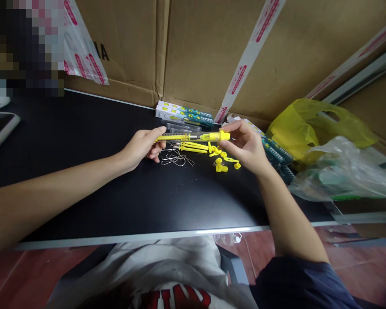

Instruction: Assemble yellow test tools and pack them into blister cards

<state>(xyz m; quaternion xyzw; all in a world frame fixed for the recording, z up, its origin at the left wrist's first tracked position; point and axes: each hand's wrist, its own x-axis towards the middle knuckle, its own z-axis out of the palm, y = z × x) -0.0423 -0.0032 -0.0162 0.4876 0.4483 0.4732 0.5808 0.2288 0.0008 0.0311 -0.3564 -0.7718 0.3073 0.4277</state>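
Observation:
Above the black tabletop I hold a clear-tubed spring scale (193,137) with yellow inner parts, lying nearly level. My left hand (145,146) is closed around its left end. At the other end, the thumb and fingers of my right hand (244,143) pinch the yellow end cap (224,135). Just below the tube lie several yellow rods (194,147) and a tangle of metal wire hooks (176,159). Small yellow plastic parts (221,165) are scattered under my right hand. Clear tubes (183,128) lie behind the scale, partly hidden.
Long printed boxes (185,112) lie at the back against a large cardboard box (199,51). More boxes (278,156) are right of my right hand, beside a yellow plastic bag (296,124) and a clear bag (350,167). A white-edged device (1,128) sits far left.

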